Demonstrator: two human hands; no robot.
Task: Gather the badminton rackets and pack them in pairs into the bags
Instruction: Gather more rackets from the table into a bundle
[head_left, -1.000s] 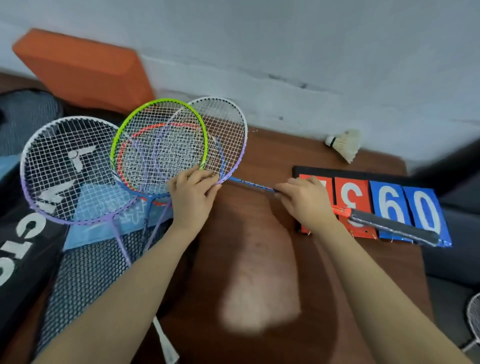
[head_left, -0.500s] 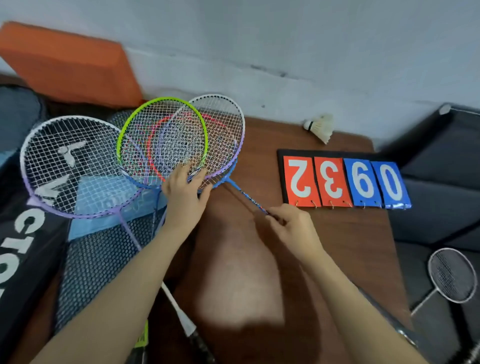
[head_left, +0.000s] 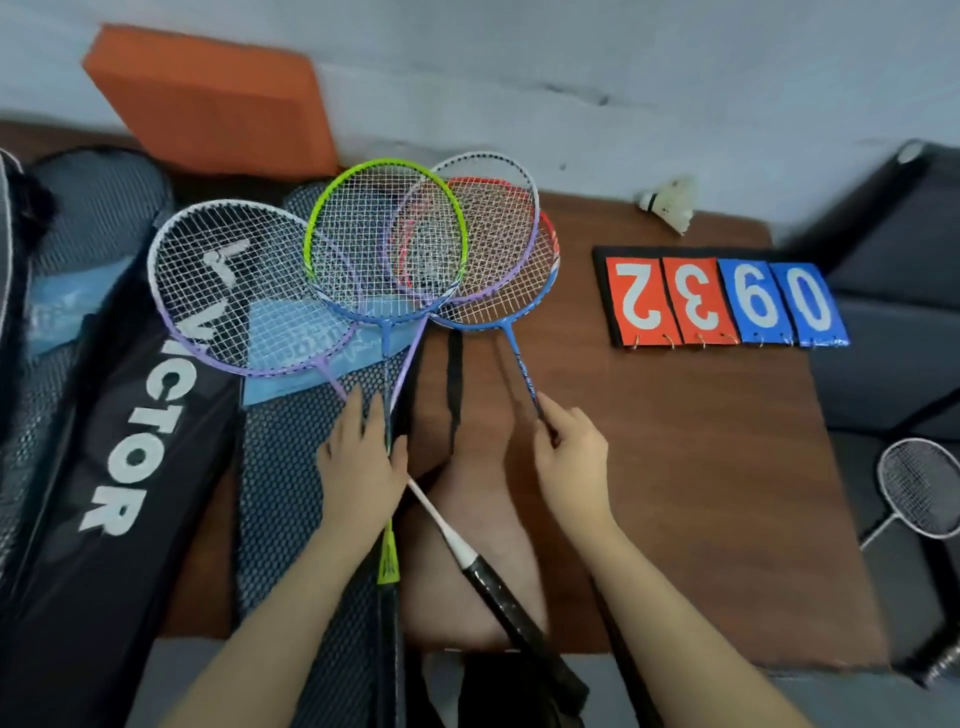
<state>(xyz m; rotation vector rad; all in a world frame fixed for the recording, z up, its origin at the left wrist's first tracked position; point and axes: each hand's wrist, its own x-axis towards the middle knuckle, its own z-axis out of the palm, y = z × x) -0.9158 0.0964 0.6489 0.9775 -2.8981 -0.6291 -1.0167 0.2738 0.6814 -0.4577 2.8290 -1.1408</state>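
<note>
Several rackets lie fanned with overlapping heads: a purple-white racket (head_left: 234, 286), a green-blue racket (head_left: 384, 239), a white-purple racket (head_left: 488, 202) and a red-blue racket (head_left: 504, 296). My left hand (head_left: 358, 467) lies over the gathered shafts of the first three, above a grey mesh bag (head_left: 291, 525). One shaft runs between its fingers. My right hand (head_left: 571, 462) pinches the blue shaft of the red-blue racket just below its head. A black Victor bag (head_left: 119, 441) lies to the left.
The brown table (head_left: 701, 467) carries a flip scoreboard (head_left: 722, 301) and a shuttlecock (head_left: 670, 202) at the back right. An orange foam block (head_left: 218, 104) leans on the wall. Another racket (head_left: 919, 488) rests on the dark seat at right. More mesh bags (head_left: 93, 208) lie far left.
My right hand swung the red-blue racket round so that its handle points towards me, beside the others. My left hand slid from the heads down to the shafts.
</note>
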